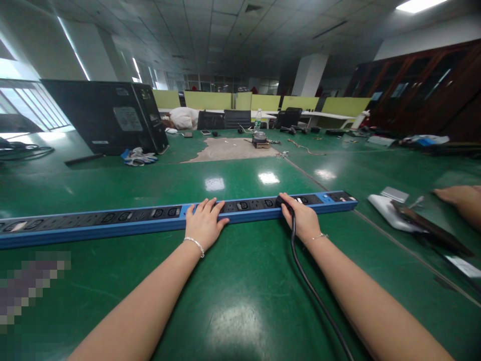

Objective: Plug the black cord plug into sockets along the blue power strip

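A long blue power strip point(248, 216) with black sockets lies across the green table point(240, 281). My left hand point(205, 220) rests on its middle, fingers spread over the top and thumb along the near side. Further right, my right hand point(302, 219) is closed around a black plug point(280, 201) at one of the sockets. From the plug a black cable point(306, 281) runs down toward the lower edge of the view. How deep the plug sits in the socket is hidden by my fingers.
A black computer case point(108, 118) and work gloves point(138, 156) stand and lie at the back left. Farther back is a plastic bottle point(258, 120). On the right, another person's hand point(460, 200) is near a dark pouch-like object point(432, 225) and white items.
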`<state>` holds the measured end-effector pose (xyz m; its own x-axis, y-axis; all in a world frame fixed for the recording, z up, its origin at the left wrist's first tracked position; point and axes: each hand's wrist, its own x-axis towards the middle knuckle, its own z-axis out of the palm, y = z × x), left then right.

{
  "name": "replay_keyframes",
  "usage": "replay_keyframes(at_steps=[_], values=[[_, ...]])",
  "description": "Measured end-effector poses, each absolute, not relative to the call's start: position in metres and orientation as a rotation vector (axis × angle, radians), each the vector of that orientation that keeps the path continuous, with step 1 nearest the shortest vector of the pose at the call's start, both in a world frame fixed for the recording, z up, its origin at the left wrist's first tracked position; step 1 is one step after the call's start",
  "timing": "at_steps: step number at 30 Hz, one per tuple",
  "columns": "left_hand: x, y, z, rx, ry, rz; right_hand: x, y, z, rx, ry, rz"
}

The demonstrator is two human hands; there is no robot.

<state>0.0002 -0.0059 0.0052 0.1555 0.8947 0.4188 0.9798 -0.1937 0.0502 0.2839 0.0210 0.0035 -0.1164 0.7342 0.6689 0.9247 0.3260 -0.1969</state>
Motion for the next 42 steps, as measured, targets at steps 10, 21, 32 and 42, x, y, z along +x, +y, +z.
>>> replay_keyframes(at_steps=[10,21,32,42], values=[[-0.003,-0.005,0.009,-2.235,-1.852,-0.567,0.288,0.025,0.022,-1.345,-1.398,-0.224],[-0.003,-0.005,0.007,-2.229,-1.83,-0.614,0.18,0.013,0.022,-1.205,-1.871,0.228],[-0.003,-0.004,0.004,-2.233,-1.812,-0.662,0.15,0.019,0.027,-1.374,-2.049,-0.066],[-0.004,-0.004,0.005,-2.241,-1.785,-0.685,0.147,0.013,0.035,-1.542,-2.026,-0.118]])
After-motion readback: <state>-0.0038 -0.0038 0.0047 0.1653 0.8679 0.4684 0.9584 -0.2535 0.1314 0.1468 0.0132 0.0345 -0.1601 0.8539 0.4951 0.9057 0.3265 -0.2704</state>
